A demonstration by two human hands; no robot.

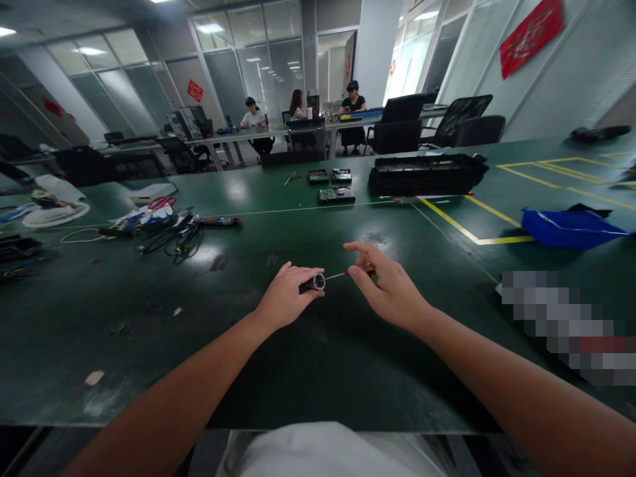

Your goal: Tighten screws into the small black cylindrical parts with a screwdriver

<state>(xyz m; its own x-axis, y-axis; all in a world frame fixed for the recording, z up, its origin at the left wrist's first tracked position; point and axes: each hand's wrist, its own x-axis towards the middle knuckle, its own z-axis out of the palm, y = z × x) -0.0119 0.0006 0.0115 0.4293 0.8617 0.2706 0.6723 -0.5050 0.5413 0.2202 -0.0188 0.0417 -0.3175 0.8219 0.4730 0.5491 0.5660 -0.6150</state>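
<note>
Between the thumb and fingers of my left hand (288,295) is a short dark cylinder (311,285), its round, silver-rimmed end turned to the right. It looks like a small flashlight, but I cannot tell for certain. My right hand (385,281) is closed on a screwdriver (366,268) with a reddish handle, index finger raised off it. The thin metal shaft points left at the cylinder's rimmed end. Whether its tip touches the rim cannot be made out. Both hands are above the green table (318,371), near its front middle.
Several hard drives (336,195) lie beyond my hands, beside a long black casing (427,174). A blue bag-like item (571,227) and a pixelated object (566,324) are at right. Cables (181,235) and red-handled scissors (162,203) lie left. People sit at a far desk.
</note>
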